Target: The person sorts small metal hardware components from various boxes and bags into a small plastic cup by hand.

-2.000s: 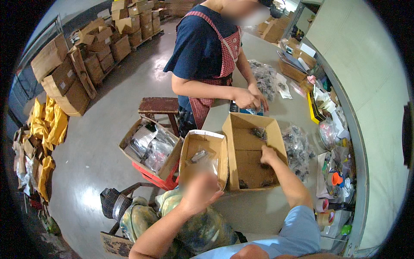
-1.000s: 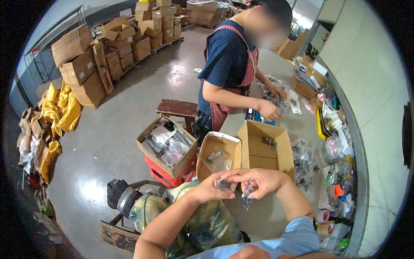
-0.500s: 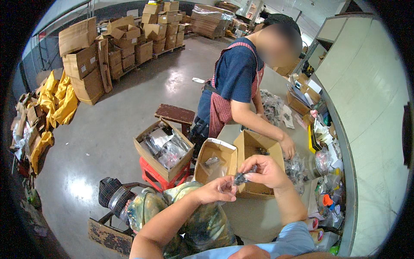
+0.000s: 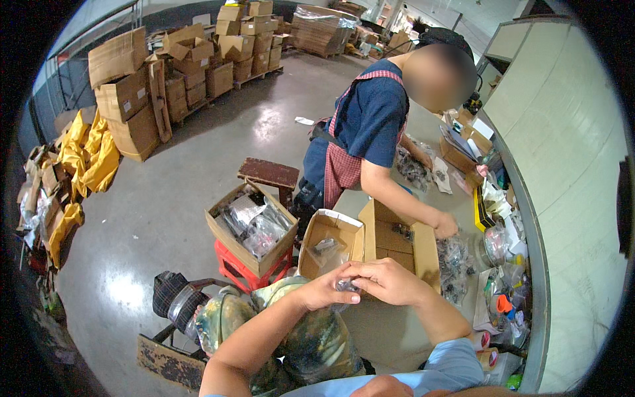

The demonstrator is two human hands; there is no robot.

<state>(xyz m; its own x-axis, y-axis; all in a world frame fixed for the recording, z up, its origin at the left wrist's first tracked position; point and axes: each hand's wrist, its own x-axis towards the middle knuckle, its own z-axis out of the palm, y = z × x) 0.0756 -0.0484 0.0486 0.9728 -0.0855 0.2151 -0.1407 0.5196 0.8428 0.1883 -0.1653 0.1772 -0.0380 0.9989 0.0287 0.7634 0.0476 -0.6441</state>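
My left hand (image 4: pixel 323 291) is closed on a small clear plastic bag (image 4: pixel 340 307), thumb and fingers curled around it. My right hand (image 4: pixel 391 280) meets it, fingertips pressed at the bag's mouth. Between the fingers a small dark part (image 4: pixel 345 284) shows, mostly hidden; its exact kind cannot be made out. Just beyond my hands stand a shallow cardboard box (image 4: pixel 316 255) with clear bags in it and, to its right, a deeper open carton (image 4: pixel 428 258) with a few dark pieces inside.
Across the table a person in a checked apron (image 4: pixel 344 165) reaches over a pile of bagged dark parts (image 4: pixel 455 264). A carton of bags (image 4: pixel 261 255) rests on a red stool (image 4: pixel 231 268) at left. Tape rolls (image 4: pixel 488 359) and clutter line the right edge.
My right hand has moved left and down, bringing the dark part to the bag in my left hand. The other person's near hand shifted slightly; their far hand now touches the far pile.
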